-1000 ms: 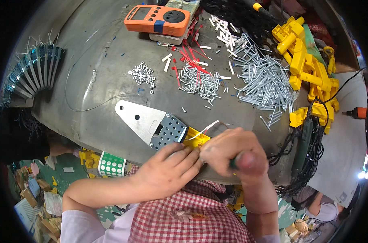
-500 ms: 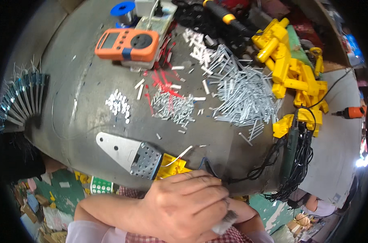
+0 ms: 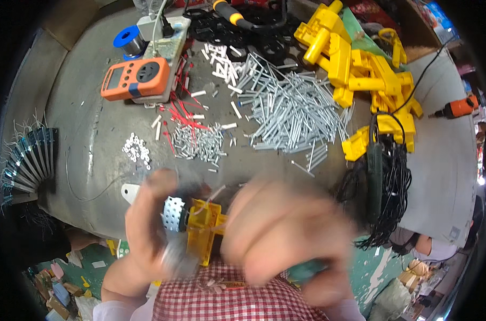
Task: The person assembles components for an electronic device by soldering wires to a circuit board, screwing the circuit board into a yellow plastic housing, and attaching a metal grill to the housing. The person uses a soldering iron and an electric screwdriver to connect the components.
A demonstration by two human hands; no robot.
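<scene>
Motion smears both hands. My left hand [image 3: 145, 224] curves beside a perforated metal piece [image 3: 173, 213], its fingers blurred; whether it grips anything is unclear. A smeared grey covering [image 3: 180, 261] shows at its thumb. Between the hands, at the table's near edge, is a yellow plastic housing [image 3: 201, 235] with a thin pale wire [image 3: 216, 193] at its top. My right hand [image 3: 291, 230], just right of the housing, is closed around a dark green rounded thing [image 3: 307, 270], mostly hidden in the palm. The end of a flat metal plate [image 3: 128, 192] shows behind my left hand.
Beyond my hands lie long screws [image 3: 296, 109], short screws [image 3: 200, 142] and white nuts [image 3: 136, 151]. An orange multimeter [image 3: 136, 79] and a solder spool [image 3: 129, 41] stand far left. Yellow housings [image 3: 374, 80] and a black cable bundle [image 3: 395, 198] lie right. Another person's arm [image 3: 82, 238] appears left.
My hands were together, the left over the right; now they are apart, left and right of the yellow housing. The dark green thing has come into sight. The view has shifted, moving the tabletop items leftward.
</scene>
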